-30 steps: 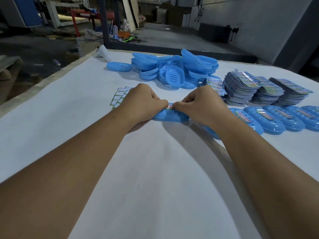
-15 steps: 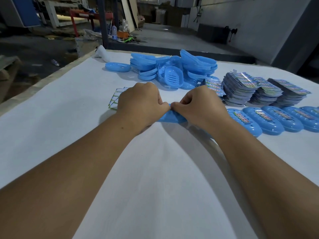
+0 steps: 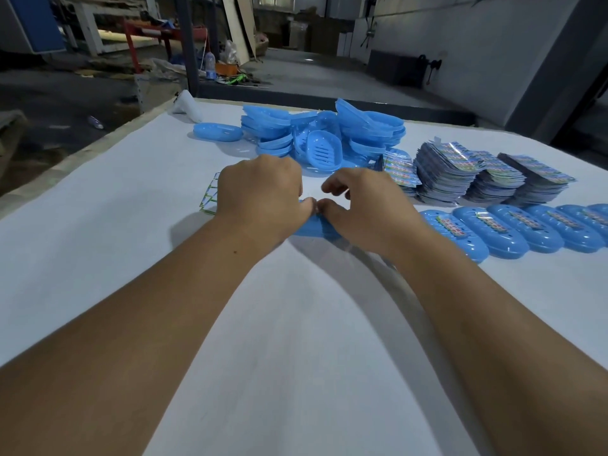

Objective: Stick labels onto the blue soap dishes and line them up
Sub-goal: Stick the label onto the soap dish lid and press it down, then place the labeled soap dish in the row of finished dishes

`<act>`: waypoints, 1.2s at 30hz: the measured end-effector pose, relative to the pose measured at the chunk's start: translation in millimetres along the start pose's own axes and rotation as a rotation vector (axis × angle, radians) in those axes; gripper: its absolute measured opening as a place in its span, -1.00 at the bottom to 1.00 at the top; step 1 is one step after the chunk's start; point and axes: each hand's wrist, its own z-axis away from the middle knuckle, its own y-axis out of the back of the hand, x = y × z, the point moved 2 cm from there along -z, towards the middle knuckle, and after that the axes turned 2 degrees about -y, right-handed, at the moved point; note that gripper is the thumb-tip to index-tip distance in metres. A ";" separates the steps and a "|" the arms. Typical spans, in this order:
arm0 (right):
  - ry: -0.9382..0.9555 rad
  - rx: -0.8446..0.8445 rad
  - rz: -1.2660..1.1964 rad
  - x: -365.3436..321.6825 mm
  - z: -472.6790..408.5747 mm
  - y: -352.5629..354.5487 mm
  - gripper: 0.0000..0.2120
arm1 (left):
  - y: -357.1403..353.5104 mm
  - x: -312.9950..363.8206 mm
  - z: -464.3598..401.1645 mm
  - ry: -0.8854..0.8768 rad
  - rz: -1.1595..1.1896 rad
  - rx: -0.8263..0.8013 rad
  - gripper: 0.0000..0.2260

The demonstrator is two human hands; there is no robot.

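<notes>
— Both hands on one dish?

— Yes. Left hand and right hand meeting at centre, thumb tips touching on top of the soap dish, dish lying flat on the white table. Left fingers curled into a loose fist, right fingers half bent and lifted off. Probably pressing a label down with the thumbs; label itself hidden under them, so only a guess.

— Why flat and so close in?

— Gives a firm backing for the press, and keeps both thumbs square over the top face.

— And the finished ones?

— Labelled row running off toward 3 o'clock, edge to edge, tops up, stickers showing. Next slot just beside the right wrist, so only a short slide needed.

— Supplies?

— Unlabelled pile at 12 o'clock, within reach past the knuckles. Label stacks between 1 and 2 o'clock, right behind the row. Small sticker sheet at 10 o'clock, partly under the left hand.

— Much left?

— Judging by the pile, plenty.

— Risk?

— Crooked or bubbled label if pressed unevenly; nudging the row while sliding across.
</notes>
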 end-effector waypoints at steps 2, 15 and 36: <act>0.032 -0.061 -0.107 -4.2 3.3 -3.0 -0.64 | -1.3 -3.8 0.0 0.024 0.058 -0.039 -0.65; 0.054 -0.181 0.177 -6.1 14.7 -2.6 -0.38 | 3.1 -7.6 9.8 0.102 0.277 -0.019 -0.80; -0.087 -0.226 0.214 20.8 18.9 26.8 -0.54 | -123.4 -93.9 -14.6 0.116 0.478 0.040 -0.49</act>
